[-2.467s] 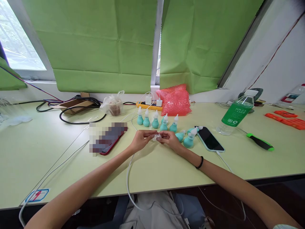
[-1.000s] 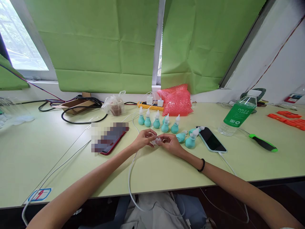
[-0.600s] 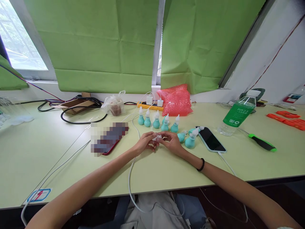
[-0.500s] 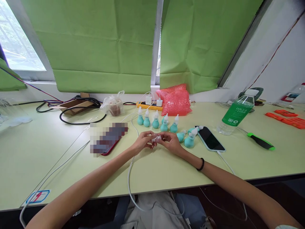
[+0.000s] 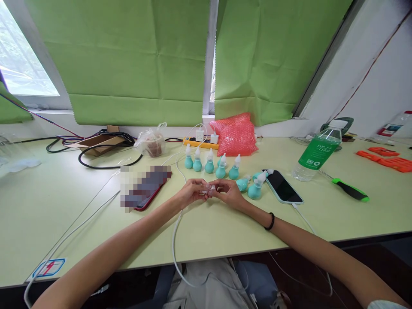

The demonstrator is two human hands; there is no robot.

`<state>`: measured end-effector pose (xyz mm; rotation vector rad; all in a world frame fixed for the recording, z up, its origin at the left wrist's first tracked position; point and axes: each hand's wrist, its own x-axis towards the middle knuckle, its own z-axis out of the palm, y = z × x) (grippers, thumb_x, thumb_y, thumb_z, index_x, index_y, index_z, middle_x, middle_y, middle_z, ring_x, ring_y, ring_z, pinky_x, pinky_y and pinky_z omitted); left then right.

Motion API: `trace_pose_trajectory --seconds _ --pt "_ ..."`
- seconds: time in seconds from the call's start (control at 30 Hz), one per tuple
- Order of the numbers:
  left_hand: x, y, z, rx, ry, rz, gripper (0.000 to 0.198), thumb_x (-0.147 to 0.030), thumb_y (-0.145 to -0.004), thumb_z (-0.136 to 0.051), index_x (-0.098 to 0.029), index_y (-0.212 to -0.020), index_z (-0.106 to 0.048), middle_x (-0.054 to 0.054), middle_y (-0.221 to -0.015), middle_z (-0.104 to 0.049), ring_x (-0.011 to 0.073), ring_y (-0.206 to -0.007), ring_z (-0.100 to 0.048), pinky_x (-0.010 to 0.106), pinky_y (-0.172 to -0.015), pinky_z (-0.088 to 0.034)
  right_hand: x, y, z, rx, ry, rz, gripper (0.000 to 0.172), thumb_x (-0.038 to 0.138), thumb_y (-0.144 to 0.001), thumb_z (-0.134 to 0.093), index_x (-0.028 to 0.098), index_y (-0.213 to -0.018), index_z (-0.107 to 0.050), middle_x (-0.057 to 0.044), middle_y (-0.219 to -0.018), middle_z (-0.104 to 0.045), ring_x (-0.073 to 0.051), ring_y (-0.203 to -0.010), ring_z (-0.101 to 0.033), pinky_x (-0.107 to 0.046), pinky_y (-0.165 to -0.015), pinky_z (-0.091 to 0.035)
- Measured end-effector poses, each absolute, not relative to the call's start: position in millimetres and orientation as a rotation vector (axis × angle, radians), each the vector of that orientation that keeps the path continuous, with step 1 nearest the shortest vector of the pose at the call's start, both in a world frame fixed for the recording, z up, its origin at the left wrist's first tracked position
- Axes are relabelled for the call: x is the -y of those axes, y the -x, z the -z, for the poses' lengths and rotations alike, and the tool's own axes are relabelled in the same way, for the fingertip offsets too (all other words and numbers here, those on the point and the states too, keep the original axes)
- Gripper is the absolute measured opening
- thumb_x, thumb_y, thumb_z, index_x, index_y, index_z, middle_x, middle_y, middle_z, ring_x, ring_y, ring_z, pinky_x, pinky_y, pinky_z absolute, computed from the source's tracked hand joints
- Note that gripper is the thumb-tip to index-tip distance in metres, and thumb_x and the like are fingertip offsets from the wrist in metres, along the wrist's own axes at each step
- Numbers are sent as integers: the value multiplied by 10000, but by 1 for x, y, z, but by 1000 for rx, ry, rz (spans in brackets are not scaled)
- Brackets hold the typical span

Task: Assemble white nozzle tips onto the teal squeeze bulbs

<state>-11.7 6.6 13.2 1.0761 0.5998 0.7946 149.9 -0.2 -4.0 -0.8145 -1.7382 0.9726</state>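
Observation:
Both hands meet over the table, pinching a small clear plastic piece (image 5: 210,189) between their fingertips. My left hand (image 5: 192,192) is closed on its left side, and my right hand (image 5: 229,193) grips it from the right. Fingers cover much of the piece, so its exact kind is hard to make out. Behind the hands stand several teal bulbs with clear nozzles, one of them an upright bulb (image 5: 209,163). Right of my right hand, another bulb (image 5: 255,189) stands upright, beside a bulb (image 5: 243,183) lying on its side.
A red-cased phone (image 5: 149,189) lies to the left, a charging phone (image 5: 283,186) to the right. Farther right are a water bottle (image 5: 318,150) and a screwdriver (image 5: 350,189). Pink bubble wrap (image 5: 236,139) and a power strip (image 5: 191,141) sit behind. A white cable (image 5: 175,231) runs under my left wrist.
My fingers have shifted slightly around the clear piece, and the left fingers are curled in more. The view has moved a little; the bulbs stay where they were.

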Motion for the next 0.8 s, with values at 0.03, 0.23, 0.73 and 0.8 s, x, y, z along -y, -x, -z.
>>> trace_pose_trajectory --seconds 0.03,0.23,0.73,0.8 --pt "-7 12 -12 -595 -1073 -799 166 -198 -616 -659 -101 -619 -524 53 -586 -599 99 -491 -545 210 -492 -411 0 -150 3 1737 813 -981 276 300 -618 -664 186 -867 -636 5 -645 -571 -110 -576 -544 -253 -568 -463" --pt "-5 11 -8 -576 -1073 -809 201 -280 -671 -618 -105 -665 -520 51 -599 -588 110 -493 -540 224 -467 -417 0 -150 3 1760 799 -984 263 302 -647 -642 179 -880 -630 0 -651 -581 -105 -572 -537 -248 -558 -462" --pt "-15 20 -12 -627 -1011 -925 267 -136 -539 -722 -133 -688 -500 40 -739 -611 130 -679 -577 260 -625 -450 -23 -187 -119 2068 854 101 178 264 -732 -533 173 -873 -593 -33 -723 -620 -126 -618 -549 -262 -592 -457" --pt "-15 20 -13 -644 -1012 -927 282 -145 -535 -730 -132 -742 -539 64 -794 -627 141 -721 -579 277 -665 -450 -57 -200 -135 2195 1047 -23 187 267 -736 -518 169 -871 -601 -34 -744 -628 -125 -624 -559 -256 -594 -456"
